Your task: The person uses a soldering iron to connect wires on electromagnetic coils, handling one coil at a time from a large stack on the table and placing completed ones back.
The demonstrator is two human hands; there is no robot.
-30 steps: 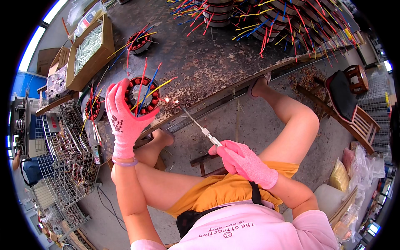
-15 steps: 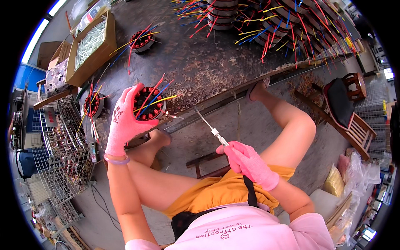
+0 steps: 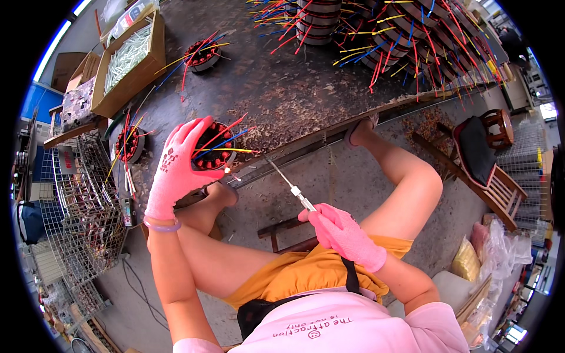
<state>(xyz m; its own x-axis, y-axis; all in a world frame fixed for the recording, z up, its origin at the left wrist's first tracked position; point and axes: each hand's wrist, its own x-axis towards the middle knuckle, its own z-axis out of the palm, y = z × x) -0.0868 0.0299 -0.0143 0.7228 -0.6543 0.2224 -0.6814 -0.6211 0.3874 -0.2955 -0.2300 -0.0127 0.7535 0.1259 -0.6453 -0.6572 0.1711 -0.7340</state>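
My left hand (image 3: 178, 163), in a pink glove, is wrapped round the left side of a motor stator (image 3: 219, 154) at the table's near edge. Red, blue and yellow wires stick out of that stator to the right, and a short white end shows by my thumb. Over my lap, my right hand (image 3: 344, 234), also pink-gloved, is closed on a slim hand tool (image 3: 296, 192) with a thin metal shaft and a white collar. The shaft points up and left toward the table edge, apart from the stator. Part of the tool's handle is hidden in my fingers.
Two more wired stators, one behind (image 3: 202, 57) and one at the left edge (image 3: 129, 145), sit on the dark worn table (image 3: 282, 106). A cardboard box (image 3: 154, 59) of white sleeves stands far left. Stacked stators (image 3: 318, 23) fill the far right. A wooden chair (image 3: 479, 159) stands right.
My right hand and the tool have shifted a little to the left. The held stator's blue and yellow wires now point lower to the right. My left hand keeps its hold.
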